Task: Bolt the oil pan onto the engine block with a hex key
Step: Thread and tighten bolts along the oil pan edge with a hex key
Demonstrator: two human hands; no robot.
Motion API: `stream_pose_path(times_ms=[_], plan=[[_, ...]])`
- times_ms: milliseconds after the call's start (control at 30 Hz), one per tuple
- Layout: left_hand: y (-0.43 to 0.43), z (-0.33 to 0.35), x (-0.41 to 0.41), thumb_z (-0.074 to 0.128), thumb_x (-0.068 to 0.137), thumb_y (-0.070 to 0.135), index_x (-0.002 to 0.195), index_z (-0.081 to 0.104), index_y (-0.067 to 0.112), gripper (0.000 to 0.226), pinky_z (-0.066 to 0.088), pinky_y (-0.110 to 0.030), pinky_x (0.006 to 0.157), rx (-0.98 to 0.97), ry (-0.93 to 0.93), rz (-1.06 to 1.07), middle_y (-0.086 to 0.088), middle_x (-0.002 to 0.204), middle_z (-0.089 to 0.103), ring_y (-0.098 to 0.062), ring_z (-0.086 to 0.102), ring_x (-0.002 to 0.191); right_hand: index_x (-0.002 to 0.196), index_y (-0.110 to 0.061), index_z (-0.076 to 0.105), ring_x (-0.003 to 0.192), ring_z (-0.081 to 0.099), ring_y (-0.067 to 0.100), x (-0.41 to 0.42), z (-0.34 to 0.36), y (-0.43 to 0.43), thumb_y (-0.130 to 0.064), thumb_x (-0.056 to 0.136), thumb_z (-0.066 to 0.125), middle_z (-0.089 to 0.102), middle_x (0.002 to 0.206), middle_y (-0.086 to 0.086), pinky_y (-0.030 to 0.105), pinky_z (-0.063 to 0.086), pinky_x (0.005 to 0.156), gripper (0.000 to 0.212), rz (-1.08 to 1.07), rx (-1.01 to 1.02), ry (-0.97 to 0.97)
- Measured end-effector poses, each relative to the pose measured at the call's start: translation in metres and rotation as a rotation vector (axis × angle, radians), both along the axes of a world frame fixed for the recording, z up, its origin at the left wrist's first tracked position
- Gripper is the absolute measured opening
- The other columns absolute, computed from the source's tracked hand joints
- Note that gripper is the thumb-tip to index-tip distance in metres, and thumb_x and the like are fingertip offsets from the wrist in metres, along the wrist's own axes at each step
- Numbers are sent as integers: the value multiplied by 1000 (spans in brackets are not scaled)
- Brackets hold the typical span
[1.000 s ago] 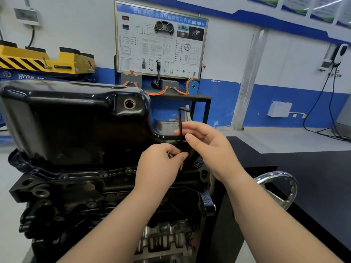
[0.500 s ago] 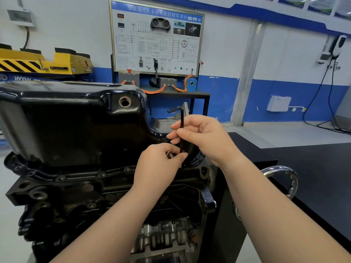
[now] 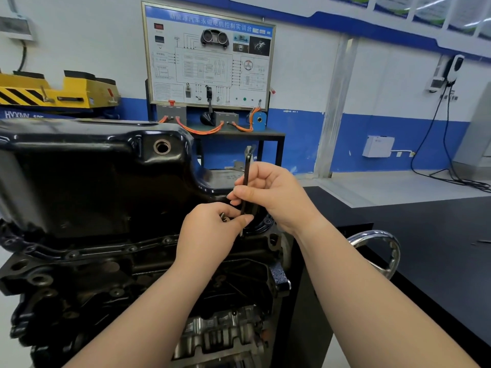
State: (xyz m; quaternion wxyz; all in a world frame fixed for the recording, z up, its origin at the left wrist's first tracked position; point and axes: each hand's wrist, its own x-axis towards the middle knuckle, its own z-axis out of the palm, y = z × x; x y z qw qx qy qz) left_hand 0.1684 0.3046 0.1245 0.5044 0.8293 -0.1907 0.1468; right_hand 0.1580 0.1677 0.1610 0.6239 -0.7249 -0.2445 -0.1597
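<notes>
Pinching hex key [image 3: 246, 171] upright at mid shaft with right hand [image 3: 276, 197], steadying its lower end between thumb and curled fingers of left hand [image 3: 210, 232], beside flange of oil pan [image 3: 79, 176] seated on engine block [image 3: 79, 282]. Likely light, stiff, slick; best gripped low for aiming.

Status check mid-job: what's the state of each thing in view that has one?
oil pan, seated on top of the engine block.
drain hole, open, no plug in it.
hex key, upright, short arm at the top, tip down by the pan's flange.
right hand, pinches the hex key midway up its shaft.
left hand, fingers curled, pinches the hex key's lower shaft.
</notes>
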Motion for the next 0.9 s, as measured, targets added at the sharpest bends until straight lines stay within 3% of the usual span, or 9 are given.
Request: stream_pose_path(times_ms=[233,533,900], plan=[[-2,-1,1,73,75,39,63,61,37,17,33,-14,52,8,17,7,15,61,59,2,54,61,97,-17,65,84,68,15,-3,1,-3,-9,91,53,74,89,1,26,52,82,15,84,-45,3],[0,0,2,75,74,39,65,63,37,15,35,-14,53,0,51,-9,13,65,62,1,56,65,107,-16,64,111,63,20,-2,4,-11,0,90,46,72,107,1,27,43,99,30,179,-94,20],[2,-1,5,75,74,37,62,64,36,16,32,-19,52,5,59,-38,14,53,51,-1,48,55,88,-24,72,82,71,16,-1,-1,-6,0,85,60,75,88,3,25,54,78,27,50,-3,7]])
